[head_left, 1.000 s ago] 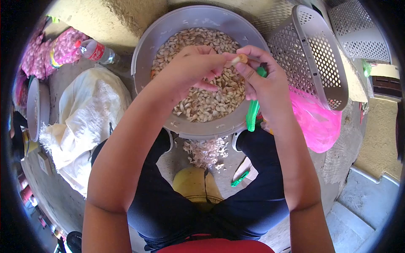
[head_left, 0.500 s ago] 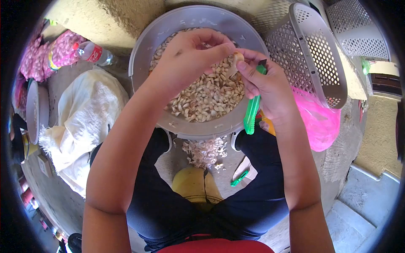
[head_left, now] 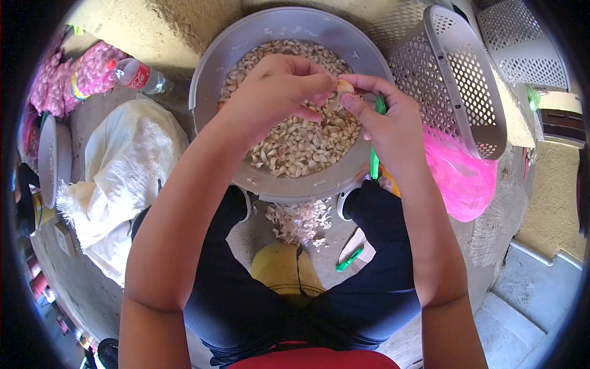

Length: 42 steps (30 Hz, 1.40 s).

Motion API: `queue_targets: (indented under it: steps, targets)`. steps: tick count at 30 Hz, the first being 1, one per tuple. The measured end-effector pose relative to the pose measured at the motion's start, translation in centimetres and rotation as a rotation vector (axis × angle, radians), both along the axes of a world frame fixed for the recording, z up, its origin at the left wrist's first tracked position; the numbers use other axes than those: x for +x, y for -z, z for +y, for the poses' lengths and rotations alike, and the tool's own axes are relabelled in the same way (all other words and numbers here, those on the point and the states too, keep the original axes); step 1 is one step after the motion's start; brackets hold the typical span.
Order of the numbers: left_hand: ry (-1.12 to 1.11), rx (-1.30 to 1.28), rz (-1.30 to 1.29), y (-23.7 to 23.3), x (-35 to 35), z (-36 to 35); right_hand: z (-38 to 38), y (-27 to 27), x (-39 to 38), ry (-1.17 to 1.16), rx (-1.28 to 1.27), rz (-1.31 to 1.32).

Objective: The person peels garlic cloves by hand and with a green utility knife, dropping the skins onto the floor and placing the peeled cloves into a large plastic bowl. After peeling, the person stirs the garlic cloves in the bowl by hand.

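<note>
Over a wide grey basin (head_left: 276, 186) of garlic cloves (head_left: 301, 147), both hands meet at one garlic clove (head_left: 345, 88). My right hand (head_left: 390, 123) pinches this clove between thumb and forefinger. It also keeps a green box cutter (head_left: 374, 161) against the palm, mostly hidden by the hand. My left hand (head_left: 276, 92) is closed in a pinch, its fingertips right beside the clove. Whatever lies between those fingertips is too small to make out. Loose garlic skins (head_left: 299, 221) lie on the ground below the basin.
A grey perforated basket (head_left: 458, 92) and a pink plastic bag (head_left: 461, 178) stand at the right. On the left are a white woven sack (head_left: 132, 147), a cola bottle (head_left: 138, 77) and net bags of garlic (head_left: 92, 67). A second green cutter (head_left: 349, 261) lies near a yellow bucket (head_left: 276, 267).
My right hand has turned, so the box cutter shows narrower and more upright. The thin skin that hung by the clove is no longer seen there. My left hand has shifted slightly down.
</note>
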<state>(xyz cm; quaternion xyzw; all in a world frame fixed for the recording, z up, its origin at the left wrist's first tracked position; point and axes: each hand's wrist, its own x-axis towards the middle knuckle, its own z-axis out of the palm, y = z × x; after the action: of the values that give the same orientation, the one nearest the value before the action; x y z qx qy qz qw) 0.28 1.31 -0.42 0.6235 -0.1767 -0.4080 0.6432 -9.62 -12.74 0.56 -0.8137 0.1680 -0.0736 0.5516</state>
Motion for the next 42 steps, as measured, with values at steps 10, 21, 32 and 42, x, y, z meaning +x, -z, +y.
queue_targets:
  steps: [10,21,32,42]
  targets:
    - [-0.036,0.054,-0.026,0.8,-0.3,-0.6,-0.1,-0.1,0.0,0.049,0.365,0.012]
    - [-0.029,-0.112,-0.006,0.5,-0.4,-0.6,-0.8,-0.2,-0.1,0.071,0.587,-0.043]
    - [-0.047,-0.173,0.061,0.5,-0.5,-0.7,-0.3,-0.2,0.2,0.073,0.005,-0.175]
    - [-0.095,-0.123,0.035,0.8,-0.3,-0.4,0.0,0.1,0.1,0.094,0.005,-0.194]
